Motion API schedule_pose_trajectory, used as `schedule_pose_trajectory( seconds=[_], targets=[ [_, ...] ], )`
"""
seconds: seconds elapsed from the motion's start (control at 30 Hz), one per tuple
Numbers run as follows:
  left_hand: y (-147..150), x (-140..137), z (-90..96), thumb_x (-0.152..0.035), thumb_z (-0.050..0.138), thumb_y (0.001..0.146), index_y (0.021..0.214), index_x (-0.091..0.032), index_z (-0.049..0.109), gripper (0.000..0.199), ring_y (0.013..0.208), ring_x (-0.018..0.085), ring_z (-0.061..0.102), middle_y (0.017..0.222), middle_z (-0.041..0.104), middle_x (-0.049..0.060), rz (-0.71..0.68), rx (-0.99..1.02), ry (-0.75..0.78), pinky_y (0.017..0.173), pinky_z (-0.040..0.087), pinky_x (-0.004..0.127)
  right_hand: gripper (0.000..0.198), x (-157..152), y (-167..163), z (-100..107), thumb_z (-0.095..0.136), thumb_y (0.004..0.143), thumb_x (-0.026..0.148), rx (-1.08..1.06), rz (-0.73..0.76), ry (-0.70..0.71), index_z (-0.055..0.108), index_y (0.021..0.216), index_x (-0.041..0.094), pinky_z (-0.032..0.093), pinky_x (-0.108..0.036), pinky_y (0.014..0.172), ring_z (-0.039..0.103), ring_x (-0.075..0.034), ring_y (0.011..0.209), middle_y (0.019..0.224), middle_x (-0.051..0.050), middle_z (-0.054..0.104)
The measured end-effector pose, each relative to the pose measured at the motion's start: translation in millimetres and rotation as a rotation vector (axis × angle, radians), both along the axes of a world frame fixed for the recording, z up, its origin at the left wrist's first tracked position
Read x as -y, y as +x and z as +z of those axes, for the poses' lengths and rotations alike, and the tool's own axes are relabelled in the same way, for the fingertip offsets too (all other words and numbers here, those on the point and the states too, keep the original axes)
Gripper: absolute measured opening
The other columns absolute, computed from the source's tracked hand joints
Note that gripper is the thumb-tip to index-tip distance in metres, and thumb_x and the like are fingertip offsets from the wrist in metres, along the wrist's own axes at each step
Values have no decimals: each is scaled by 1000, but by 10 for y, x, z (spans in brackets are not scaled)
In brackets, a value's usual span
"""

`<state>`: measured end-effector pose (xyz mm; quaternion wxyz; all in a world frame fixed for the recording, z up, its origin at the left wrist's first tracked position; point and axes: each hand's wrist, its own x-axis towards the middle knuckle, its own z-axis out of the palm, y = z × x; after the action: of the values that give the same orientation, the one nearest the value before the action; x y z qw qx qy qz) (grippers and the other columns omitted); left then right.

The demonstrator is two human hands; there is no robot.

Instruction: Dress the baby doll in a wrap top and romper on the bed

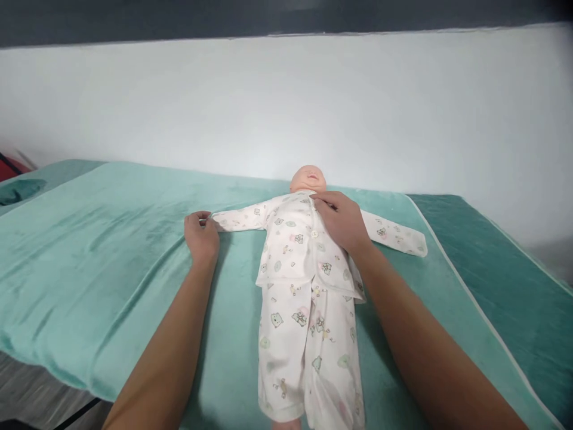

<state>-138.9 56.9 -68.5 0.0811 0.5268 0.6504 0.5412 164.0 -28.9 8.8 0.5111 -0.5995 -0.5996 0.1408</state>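
Note:
A baby doll [308, 178] lies on its back, head at the far side, in a white long-sleeved shirt [286, 245] and matching trousers [284, 340] printed with small animals. Both sleeves stretch out sideways. At the end of the sleeve on the left, my left hand [202, 237] is closed, its fingertips pinching the cuff. My right hand [342, 221] rests over the upper chest, thumb and fingertips together on the shirt's front edge near the collar. A round button [314, 234] shows below those fingers. One of the doll's feet [286, 424] peeks out at the bottom.
A light green plush cover [125, 239] lies under the doll, with a darker green cover [501, 269] to the right. A white wall [224, 107] stands behind. Grey flooring [33, 388] shows at lower left, and something red [11, 169] at the left edge.

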Motion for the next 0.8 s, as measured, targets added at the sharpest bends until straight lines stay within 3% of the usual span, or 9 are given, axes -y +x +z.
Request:
schedule_pose_trajectory(
  seconds=[0.37,0.8],
  targets=[
    [46,52,60,-10,50,78,88,-20,60,18,85,18,59,95,62,5,-6,61,-31,85,49,35,26,45,41,-29,57,88,33,-122,150,-32,74,108,29,33,-48,116,52,-22,129,132,1,64],
    [60,45,46,-10,49,75,88,-21,62,21,81,16,58,93,64,3,-13,65,-40,82,48,33,44,121,85,-29,49,94,51,26,239,-125,62,130,31,22,-52,120,36,-27,143,150,0,48]
  ],
)
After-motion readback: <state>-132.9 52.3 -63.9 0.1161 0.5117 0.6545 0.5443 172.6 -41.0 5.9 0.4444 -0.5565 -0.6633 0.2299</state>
